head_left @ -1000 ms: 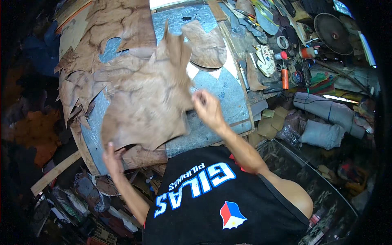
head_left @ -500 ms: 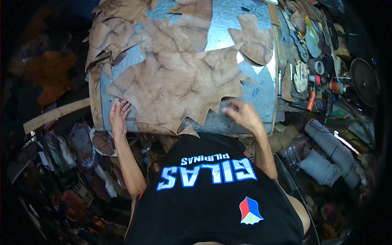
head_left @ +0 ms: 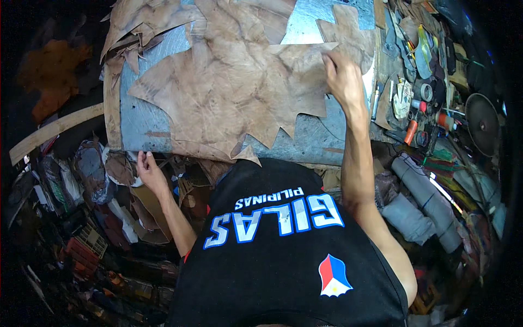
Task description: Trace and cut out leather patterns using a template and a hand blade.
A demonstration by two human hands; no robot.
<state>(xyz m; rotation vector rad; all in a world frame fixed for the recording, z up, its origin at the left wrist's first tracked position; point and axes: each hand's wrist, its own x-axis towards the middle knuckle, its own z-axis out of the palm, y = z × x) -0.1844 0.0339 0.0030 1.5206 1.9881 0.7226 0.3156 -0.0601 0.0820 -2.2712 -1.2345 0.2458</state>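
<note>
A broad, jagged-edged piece of brown leather (head_left: 218,92) lies spread over the metal-topped table (head_left: 321,133), slightly wavy and mottled. My right hand (head_left: 346,82) reaches over its right side. The fingers are bent and closed at its upper right point, gripping the leather there as far as I can see. At the table's front left edge is my left hand (head_left: 151,173), with its fingertips just at the rim and a little apart. Nothing shows in it. A small pointed leather flap (head_left: 248,155) hangs at the near edge, against my black shirt.
More leather pieces (head_left: 144,22) cover the table's far left, and another cut piece (head_left: 351,38) lies at far right. Right of the table are grey tape (head_left: 426,91), an orange-handled tool (head_left: 411,132) and a round fan (head_left: 484,120). A wooden strip (head_left: 57,131) juts out left.
My right hand has moved from the near right edge up to the leather's upper right point. The left hand has drawn back from the leather to the table's front edge. The view has shifted slightly.
</note>
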